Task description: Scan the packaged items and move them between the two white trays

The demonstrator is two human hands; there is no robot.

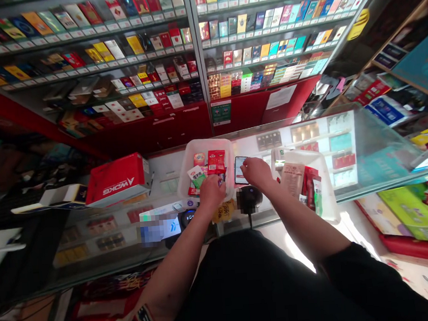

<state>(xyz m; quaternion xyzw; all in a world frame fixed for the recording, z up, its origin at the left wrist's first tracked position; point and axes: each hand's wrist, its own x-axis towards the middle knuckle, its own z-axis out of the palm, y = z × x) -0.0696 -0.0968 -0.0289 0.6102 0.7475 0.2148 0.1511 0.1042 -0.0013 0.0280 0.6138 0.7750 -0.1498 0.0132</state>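
My left hand (212,193) reaches over the near rim of a translucent plastic tub (184,155), its fingers bent down at a small dark packet (221,178). The fingertips are partly hidden, so what they grip is unclear. Inside the tub lie a red snack packet (216,161), a green and white packet (196,176) and other small packets. To the right of the tub a phone (241,174) with a lit screen lies on the glass counter. My right hand (257,172) is at its right edge, fingers curled, a fingertip at the screen.
A second white tub (326,171) at right holds brown and red packets. A black round device (249,199) stands near me, and a payment screen (162,227) is at left. A red box (117,178) sits on the glass counter (376,147). Beyond are shelves of cigarette packs (261,53).
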